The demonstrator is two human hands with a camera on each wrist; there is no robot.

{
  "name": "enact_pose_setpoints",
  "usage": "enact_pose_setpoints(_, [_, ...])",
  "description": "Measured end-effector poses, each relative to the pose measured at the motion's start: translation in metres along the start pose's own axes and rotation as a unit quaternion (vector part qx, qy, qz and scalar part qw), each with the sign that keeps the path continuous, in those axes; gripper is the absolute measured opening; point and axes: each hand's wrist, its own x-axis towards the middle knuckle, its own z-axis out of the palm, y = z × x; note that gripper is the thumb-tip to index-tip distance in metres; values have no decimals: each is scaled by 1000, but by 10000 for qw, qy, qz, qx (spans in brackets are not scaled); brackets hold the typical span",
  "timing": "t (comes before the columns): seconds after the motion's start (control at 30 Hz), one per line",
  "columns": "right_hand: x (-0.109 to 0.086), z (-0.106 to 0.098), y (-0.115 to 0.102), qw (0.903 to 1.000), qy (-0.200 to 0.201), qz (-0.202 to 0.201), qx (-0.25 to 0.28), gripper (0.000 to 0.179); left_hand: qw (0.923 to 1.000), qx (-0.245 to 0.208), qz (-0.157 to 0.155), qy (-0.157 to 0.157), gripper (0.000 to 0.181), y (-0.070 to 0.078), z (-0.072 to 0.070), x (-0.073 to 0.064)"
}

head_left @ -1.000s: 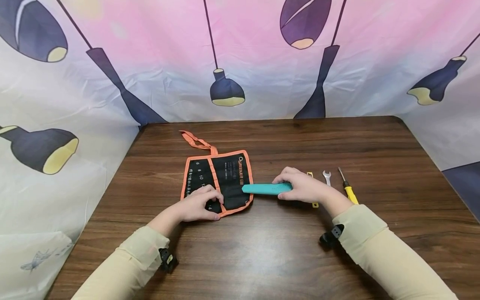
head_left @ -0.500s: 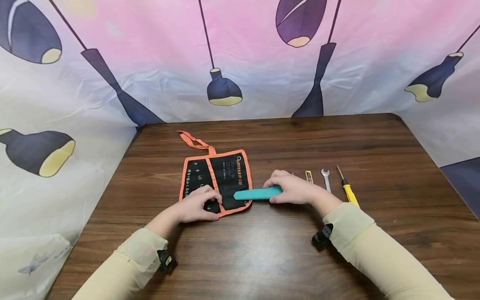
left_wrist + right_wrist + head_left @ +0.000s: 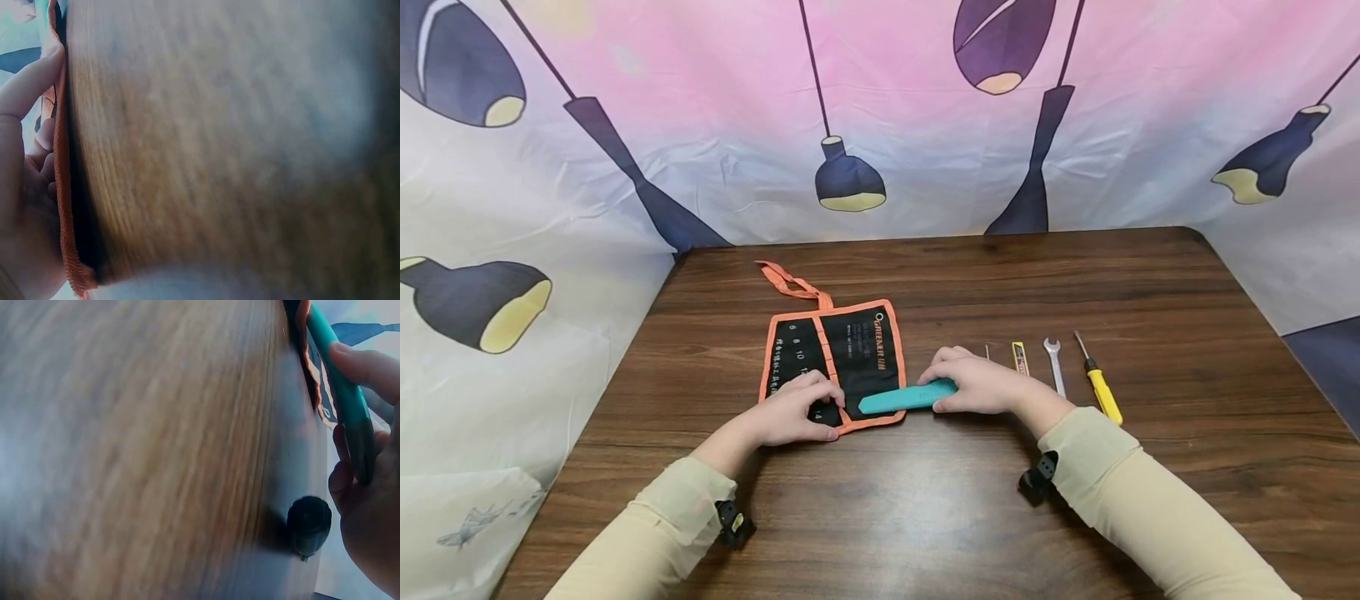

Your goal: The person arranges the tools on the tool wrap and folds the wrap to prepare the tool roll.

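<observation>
A black tool pouch [image 3: 865, 350] with orange trim lies unrolled on the table. My left hand [image 3: 793, 408] grips its near part, fingers curled at the orange pocket band and thumb at the lower edge; in the left wrist view the thumb presses the orange edge [image 3: 61, 156]. My right hand [image 3: 973, 381] holds a long flat teal tool [image 3: 898, 400] between thumb and fingers. The tool's tapered end lies over the pouch's right panel, close to the pocket band. In the right wrist view its rear end [image 3: 361, 450] sits against the palm. Its exact kind cannot be told.
Right of my right hand lie a small yellow labelled item [image 3: 1019, 358], a wrench [image 3: 1054, 367] and a yellow-handled screwdriver [image 3: 1102, 392]. A thin metal shaft [image 3: 987, 352] pokes out beyond the hand. A black rounded end [image 3: 309, 524] shows below the palm. An orange strap [image 3: 790, 283] trails behind the pouch.
My right hand has carried the teal tool leftward and slightly nearer, bringing its tip further over the pouch and uncovering more of the yellow item and wrench. My left hand keeps its place.
</observation>
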Motion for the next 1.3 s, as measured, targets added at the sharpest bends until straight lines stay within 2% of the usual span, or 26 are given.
enact_pose_setpoints(0.3, [6,7,-5,9995,-11,-272,-172,32,10000,46,54,60,30,-2,2,1])
enact_pose_setpoints(0.6, [14,12,-13,9991,-151,-384,-35,33,9999,100,90,104,32,-3,3,1])
enact_pose_setpoints(0.93, [21,21,-20,9996,-90,-271,20,35,9998,111,83,158,38,-4,3,1])
enact_pose_setpoints(1.17, [24,27,-22,9998,-8,-202,-35,36,9994,133,189,253,38,-3,4,1])
enact_pose_setpoints(1.3, [22,28,-21,9999,12,-101,-51,42,9997,95,106,187,37,-3,4,0])
